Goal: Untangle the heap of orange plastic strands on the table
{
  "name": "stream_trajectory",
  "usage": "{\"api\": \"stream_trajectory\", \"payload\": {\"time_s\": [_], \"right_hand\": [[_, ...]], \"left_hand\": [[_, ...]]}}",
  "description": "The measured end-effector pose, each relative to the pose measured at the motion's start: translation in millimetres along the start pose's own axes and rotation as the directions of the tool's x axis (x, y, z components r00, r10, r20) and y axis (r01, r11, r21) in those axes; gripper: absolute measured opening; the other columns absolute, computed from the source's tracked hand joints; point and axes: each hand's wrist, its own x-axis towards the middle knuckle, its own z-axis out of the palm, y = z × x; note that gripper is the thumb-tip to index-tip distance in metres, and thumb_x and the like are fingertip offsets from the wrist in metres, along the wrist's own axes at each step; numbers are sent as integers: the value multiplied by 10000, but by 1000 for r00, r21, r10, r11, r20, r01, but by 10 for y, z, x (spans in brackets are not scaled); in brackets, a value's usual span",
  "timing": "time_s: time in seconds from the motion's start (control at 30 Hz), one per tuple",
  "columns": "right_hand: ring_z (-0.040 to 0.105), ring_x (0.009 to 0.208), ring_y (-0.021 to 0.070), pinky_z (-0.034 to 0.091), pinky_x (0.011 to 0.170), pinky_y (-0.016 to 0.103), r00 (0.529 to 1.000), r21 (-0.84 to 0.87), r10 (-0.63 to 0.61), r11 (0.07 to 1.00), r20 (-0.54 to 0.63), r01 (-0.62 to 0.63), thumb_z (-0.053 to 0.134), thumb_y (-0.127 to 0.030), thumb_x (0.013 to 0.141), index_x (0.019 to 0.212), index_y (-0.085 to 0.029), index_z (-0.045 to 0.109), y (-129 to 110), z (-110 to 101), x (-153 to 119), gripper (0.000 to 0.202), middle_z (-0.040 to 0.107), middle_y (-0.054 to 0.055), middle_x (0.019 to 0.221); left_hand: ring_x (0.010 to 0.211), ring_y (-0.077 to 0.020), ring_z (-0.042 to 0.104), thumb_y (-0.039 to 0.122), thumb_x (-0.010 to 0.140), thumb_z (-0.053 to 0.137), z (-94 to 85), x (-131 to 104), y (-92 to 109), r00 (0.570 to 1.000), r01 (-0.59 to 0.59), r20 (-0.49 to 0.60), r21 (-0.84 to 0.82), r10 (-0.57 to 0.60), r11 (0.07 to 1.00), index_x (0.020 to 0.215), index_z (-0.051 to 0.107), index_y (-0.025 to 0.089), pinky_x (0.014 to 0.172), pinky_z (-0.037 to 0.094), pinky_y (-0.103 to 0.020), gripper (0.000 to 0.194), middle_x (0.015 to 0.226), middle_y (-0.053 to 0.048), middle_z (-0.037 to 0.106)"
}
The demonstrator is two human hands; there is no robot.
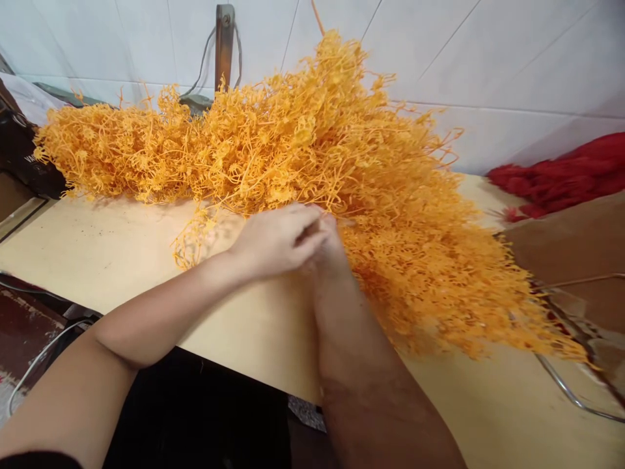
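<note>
A big mass of orange, wiry-stemmed dried flowers lies across the table, fanning out toward the lower right. At its front edge my left hand and my right hand meet, touching each other. My left hand is closed, fingers curled, on the stems where the bunch narrows. Closed beside it, my right hand grips the same bunch; its fingers are largely hidden and slightly blurred. A few loose orange sprigs hang forward onto the tabletop left of my hands.
The pale tabletop runs up to a white tiled wall. A dark upright metal bar stands behind the flowers. On the right are red fluffy material, brown cardboard and a bent metal rod. A black machine is at far left.
</note>
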Motion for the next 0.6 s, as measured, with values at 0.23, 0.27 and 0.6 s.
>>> {"api": "stream_trajectory", "payload": {"time_s": [0.23,0.27,0.6], "right_hand": [[547,573,89,495,580,243,993,256,118,961,-27,-107,624,-233,664,638,-180,519,-112,25,40,120,583,-31,646],[558,588,91,502,592,243,992,274,125,955,-28,-113,612,-231,670,641,-179,527,-112,19,46,104,595,-26,664],[604,631,132,552,636,302,979,373,193,914,-60,-158,519,-238,714,684,-175,587,-173,1,66,98,625,-11,669]], "left_hand": [[631,-98,463,373,787,510,-91,47,-352,962,244,-135,22,-239,969,711,510,160,580,332,-245,226,728,-9,585],[642,-101,464,381,779,517,-83,46,-359,961,241,-145,26,-235,970,733,512,159,586,335,-244,226,750,-14,588],[775,-159,554,545,755,521,-51,25,-405,936,155,301,109,-181,982,905,612,146,667,390,-259,435,913,-64,640]]}}
